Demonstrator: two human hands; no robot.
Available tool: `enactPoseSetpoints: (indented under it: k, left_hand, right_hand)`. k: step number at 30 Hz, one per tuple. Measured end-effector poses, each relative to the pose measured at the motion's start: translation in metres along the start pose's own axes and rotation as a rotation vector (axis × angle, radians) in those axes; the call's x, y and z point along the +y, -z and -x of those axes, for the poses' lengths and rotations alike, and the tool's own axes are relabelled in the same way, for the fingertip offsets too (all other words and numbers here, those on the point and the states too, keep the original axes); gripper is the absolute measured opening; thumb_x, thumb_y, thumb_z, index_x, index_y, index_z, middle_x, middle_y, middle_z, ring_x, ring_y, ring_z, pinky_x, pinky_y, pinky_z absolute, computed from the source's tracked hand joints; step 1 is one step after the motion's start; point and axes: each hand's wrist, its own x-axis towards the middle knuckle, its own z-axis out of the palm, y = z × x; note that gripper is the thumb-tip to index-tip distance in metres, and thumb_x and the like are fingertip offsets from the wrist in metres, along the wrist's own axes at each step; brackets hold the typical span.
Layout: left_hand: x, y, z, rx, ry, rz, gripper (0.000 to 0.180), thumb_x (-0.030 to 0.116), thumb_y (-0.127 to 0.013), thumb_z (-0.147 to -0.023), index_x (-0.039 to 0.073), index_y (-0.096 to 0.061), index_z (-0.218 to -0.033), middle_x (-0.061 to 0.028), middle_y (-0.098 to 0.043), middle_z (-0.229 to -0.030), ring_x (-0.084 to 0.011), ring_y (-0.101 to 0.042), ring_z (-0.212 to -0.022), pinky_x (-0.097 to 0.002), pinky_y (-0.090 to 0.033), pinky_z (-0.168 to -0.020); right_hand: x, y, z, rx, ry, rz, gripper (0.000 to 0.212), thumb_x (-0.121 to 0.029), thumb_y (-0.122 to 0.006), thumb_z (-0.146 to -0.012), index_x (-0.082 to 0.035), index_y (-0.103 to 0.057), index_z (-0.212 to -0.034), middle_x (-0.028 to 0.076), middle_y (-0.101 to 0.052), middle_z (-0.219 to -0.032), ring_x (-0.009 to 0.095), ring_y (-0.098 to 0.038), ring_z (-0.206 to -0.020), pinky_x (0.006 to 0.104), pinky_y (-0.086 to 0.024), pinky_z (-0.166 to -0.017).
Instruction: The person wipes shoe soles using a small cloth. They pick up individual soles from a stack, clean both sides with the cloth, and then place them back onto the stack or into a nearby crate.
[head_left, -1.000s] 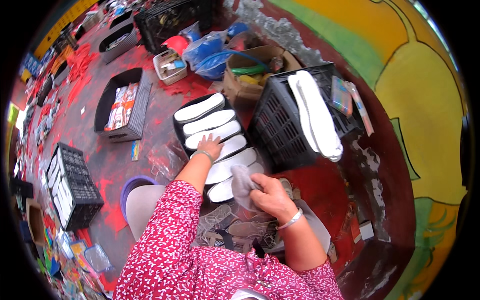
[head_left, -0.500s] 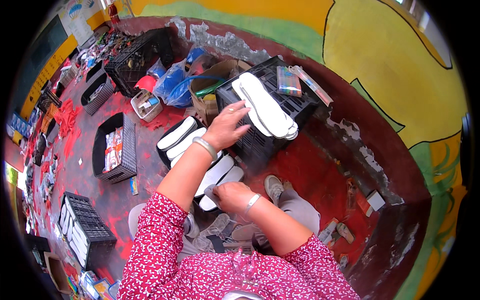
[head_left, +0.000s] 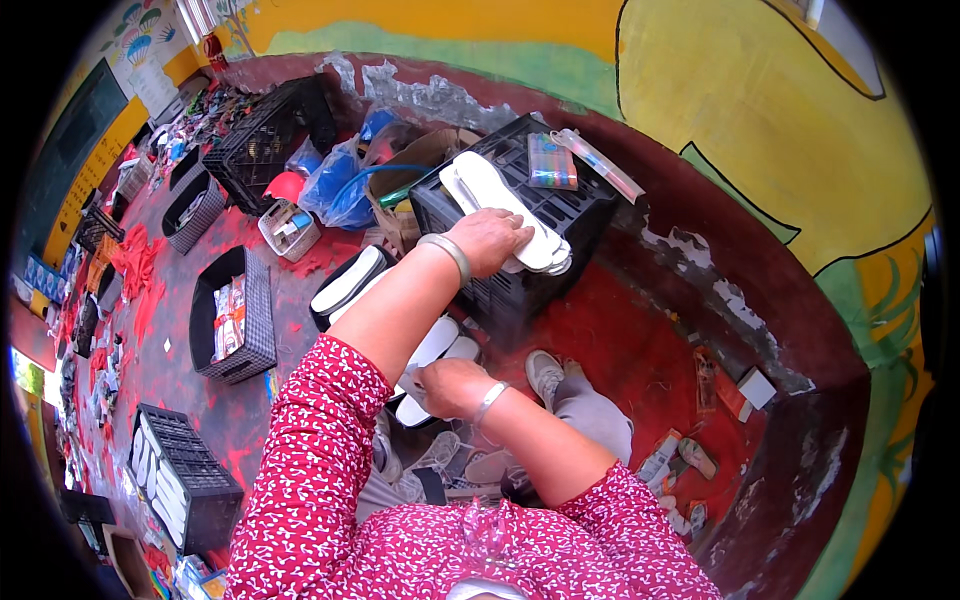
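A stack of white shoe insoles (head_left: 487, 183) lies on an upturned black plastic crate (head_left: 585, 207) in front of me. My left hand (head_left: 490, 242) reaches over the near side of this stack, its fingers curled onto the insoles. Lower down, my right hand (head_left: 455, 388) pinches a small flat grey piece (head_left: 412, 385), partly hidden by the fingers. More white insoles (head_left: 350, 283) fill a dark container between my knees and the crate. My left forearm covers part of them.
Coloured pens in a pack (head_left: 552, 162) and a clear case (head_left: 600, 166) sit on the crate. Left of it stand a cardboard box (head_left: 395, 190), blue plastic bags (head_left: 345, 185) and a woven basket (head_left: 250, 345). Another black crate (head_left: 190, 480) holds white insoles. A painted wall (head_left: 740, 130) curves along the right.
My left hand has come down from beside the stack onto the insoles. My right hand stays low with the grey piece. The whole view has shifted slightly.
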Motion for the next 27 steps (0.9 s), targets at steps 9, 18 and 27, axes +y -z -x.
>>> enactPoseSetpoints:
  k: [9,18,27]
  left_hand:
    - [-0.033,0.036,0.026,1.220,0.043,0.351,0.030,-0.001,-0.053,-0.084,0.002,-0.058,-0.114,-0.0166,-0.063,-0.108,-0.0316,-0.061,-0.101,-0.0349,-0.047,-0.090]
    - [-0.032,0.044,0.196,1.295,0.176,1.926,0.034,0.013,-0.053,-0.089,0.003,-0.049,-0.122,-0.0107,-0.060,-0.114,-0.0246,-0.057,-0.109,-0.0422,-0.045,-0.095]
    - [-0.013,-0.032,0.232,1.402,0.254,2.296,0.034,0.011,-0.053,-0.092,0.008,-0.043,-0.124,-0.0097,-0.055,-0.119,-0.0261,-0.055,-0.112,-0.0470,-0.043,-0.098]
  right_hand:
    - [0.007,0.023,0.002,0.192,-0.042,-0.325,0.026,-0.014,-0.050,-0.076,0.001,-0.057,-0.096,0.026,-0.062,-0.092,0.041,-0.060,-0.089,0.0454,-0.046,-0.076]
    - [0.018,0.059,0.027,0.069,0.275,-1.527,0.031,-0.015,-0.054,-0.092,0.001,-0.053,-0.118,0.005,-0.062,-0.101,0.009,-0.060,-0.086,0.0243,-0.049,-0.076]
    - [0.020,0.049,0.007,0.300,0.239,-1.766,0.031,-0.008,-0.052,-0.090,0.002,-0.052,-0.119,0.012,-0.063,-0.106,0.020,-0.063,-0.094,0.0334,-0.051,-0.085]
